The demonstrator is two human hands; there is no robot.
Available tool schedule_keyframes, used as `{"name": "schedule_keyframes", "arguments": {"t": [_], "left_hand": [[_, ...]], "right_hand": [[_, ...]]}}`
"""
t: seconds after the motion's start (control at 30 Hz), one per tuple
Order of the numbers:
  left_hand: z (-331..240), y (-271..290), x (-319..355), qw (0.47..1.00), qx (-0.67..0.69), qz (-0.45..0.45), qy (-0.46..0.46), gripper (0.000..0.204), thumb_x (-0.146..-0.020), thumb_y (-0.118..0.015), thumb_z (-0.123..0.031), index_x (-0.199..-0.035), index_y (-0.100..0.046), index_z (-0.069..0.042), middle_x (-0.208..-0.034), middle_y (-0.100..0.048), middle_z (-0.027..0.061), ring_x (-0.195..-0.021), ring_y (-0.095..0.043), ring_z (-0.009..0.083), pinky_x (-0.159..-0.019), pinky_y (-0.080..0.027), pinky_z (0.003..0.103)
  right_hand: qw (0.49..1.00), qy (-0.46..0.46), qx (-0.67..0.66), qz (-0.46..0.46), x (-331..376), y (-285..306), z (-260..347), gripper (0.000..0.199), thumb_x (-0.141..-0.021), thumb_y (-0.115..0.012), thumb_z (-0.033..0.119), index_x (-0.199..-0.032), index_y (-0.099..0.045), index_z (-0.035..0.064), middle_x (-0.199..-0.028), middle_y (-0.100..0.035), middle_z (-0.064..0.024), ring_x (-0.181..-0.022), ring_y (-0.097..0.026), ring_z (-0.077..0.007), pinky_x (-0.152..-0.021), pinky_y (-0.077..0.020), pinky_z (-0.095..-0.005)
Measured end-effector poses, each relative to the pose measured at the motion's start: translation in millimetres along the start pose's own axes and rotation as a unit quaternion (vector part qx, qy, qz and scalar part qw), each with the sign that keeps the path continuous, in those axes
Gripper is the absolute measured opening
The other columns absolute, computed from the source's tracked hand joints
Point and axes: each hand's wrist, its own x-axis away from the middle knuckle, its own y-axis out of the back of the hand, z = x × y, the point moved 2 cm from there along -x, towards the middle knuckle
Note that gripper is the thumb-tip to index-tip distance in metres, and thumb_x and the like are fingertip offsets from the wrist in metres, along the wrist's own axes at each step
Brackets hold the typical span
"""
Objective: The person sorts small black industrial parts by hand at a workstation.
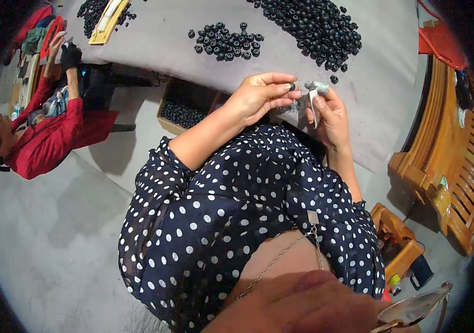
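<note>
A small black ring (291,86) is being pinched between thumb and fingertip of the left hand (259,97), just beside the right hand (328,114), which is gripping a grey tool (314,97). Judged light, stiff and easily dropped, the ring is best being held by its rim, near the far tabletop (381,83) heaps (314,25).

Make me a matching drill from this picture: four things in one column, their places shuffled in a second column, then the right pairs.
Things:
1. small black ring
2. cardboard box of black rings
3. wooden bench
4. person in red

Places:
A. far right, beside the grey table
B. pinched in the left hand
C. far left, seated at the table
D. on the floor under the table's edge

Pairs: 1-B, 2-D, 3-A, 4-C
</note>
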Motion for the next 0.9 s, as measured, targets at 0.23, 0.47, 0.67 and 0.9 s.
{"name": "schedule_keyframes", "arguments": {"t": [0.23, 0.47, 0.67, 0.9], "left_hand": [[8.8, 5.5, -0.9, 0.995, 0.066, 0.054, 0.047, 0.03, -0.088, -0.057, -0.007, -0.117, -0.054, 0.001, -0.101, -0.062, 0.0133, -0.09, -0.064, 0.02, -0.08, -0.054, 0.03], [21.6, 0.9, -0.4, 0.98, 0.139, 0.111, 0.088, 0.031, -0.088, -0.056, -0.006, -0.118, -0.051, -0.001, -0.104, -0.061, 0.011, -0.096, -0.06, 0.0188, -0.083, -0.051, 0.032], [18.9, -3.6, 3.7, 0.983, 0.115, 0.108, 0.09, 0.03, -0.089, -0.055, -0.008, -0.118, -0.052, -0.001, -0.108, -0.06, 0.0119, -0.098, -0.059, 0.02, -0.086, -0.05, 0.033], [20.9, 1.4, 4.2, 0.985, 0.102, 0.114, 0.079, 0.028, -0.09, -0.054, -0.009, -0.117, -0.053, -0.001, -0.109, -0.06, 0.0129, -0.1, -0.059, 0.0211, -0.088, -0.049, 0.033]], "right_hand": [[0.999, -0.022, 0.033, 0.024, 6.9, -4.5, -3.1, 0.028, -0.086, -0.061, 0.008, -0.112, -0.054, 0.0021, -0.082, -0.06, -0.0009, -0.06, -0.051, -0.005, -0.051, -0.0393, -0.0163], [0.995, -0.021, 0.076, 0.067, 14.5, -11.4, 0.8, 0.044, -0.08, -0.067, 0.007, -0.121, -0.051, 0.0022, -0.081, -0.057, 0.002, -0.062, -0.049, -0.0013, -0.049, -0.0358, -0.0127], [0.993, -0.051, 0.093, 0.05, 15.3, -9.4, 1.1, 0.04, -0.08, -0.068, 0.009, -0.117, -0.055, 0.0023, -0.083, -0.058, 0.0034, -0.063, -0.049, -0.0004, -0.051, -0.0368, -0.0135], [0.992, -0.05, 0.095, 0.065, 15.6, -7.5, -2.2, 0.039, -0.08, -0.068, 0.01, -0.116, -0.056, 0.0029, -0.086, -0.06, 0.0035, -0.065, -0.05, 0.0001, -0.053, -0.0375, -0.0132]]}}
